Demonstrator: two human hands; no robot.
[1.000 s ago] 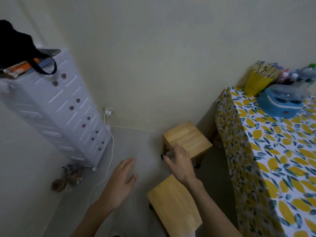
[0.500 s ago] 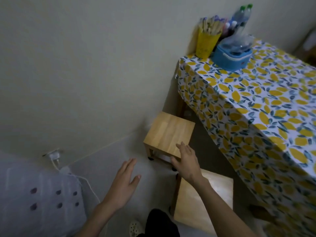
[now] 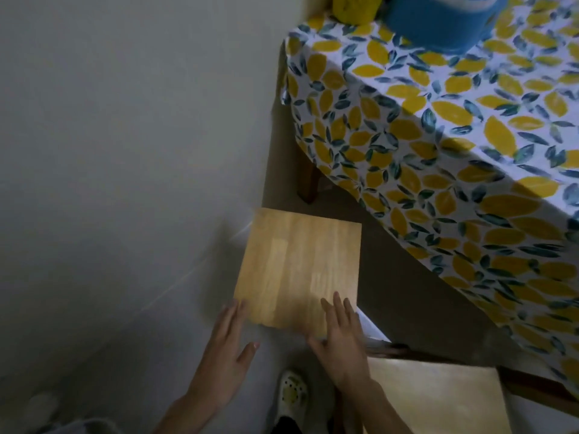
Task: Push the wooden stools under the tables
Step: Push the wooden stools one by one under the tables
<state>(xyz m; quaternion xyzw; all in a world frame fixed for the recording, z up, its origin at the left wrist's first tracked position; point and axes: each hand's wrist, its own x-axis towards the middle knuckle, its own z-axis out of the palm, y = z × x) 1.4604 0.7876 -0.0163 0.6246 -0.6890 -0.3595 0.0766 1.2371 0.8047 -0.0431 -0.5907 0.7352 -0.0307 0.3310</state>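
Note:
A light wooden stool (image 3: 297, 264) stands on the floor by the wall, left of the table (image 3: 438, 170) draped in a lemon-print cloth. My right hand (image 3: 343, 339) lies flat on the stool's near right corner, fingers spread. My left hand (image 3: 227, 349) is open at the stool's near left corner, fingertips at its edge. A second wooden stool (image 3: 438, 399) sits at the lower right, partly under the table's edge.
The pale wall (image 3: 125, 136) runs close along the stool's left side. A dark table leg (image 3: 308, 183) stands beyond the stool. A yellow cup (image 3: 354, 7) and a blue container (image 3: 438, 23) sit on the table. My shoe (image 3: 293, 393) is below.
The view has dropped closer over the far stool. My left hand has come forward to the stool's near left corner, and my right hand stays on its near edge.

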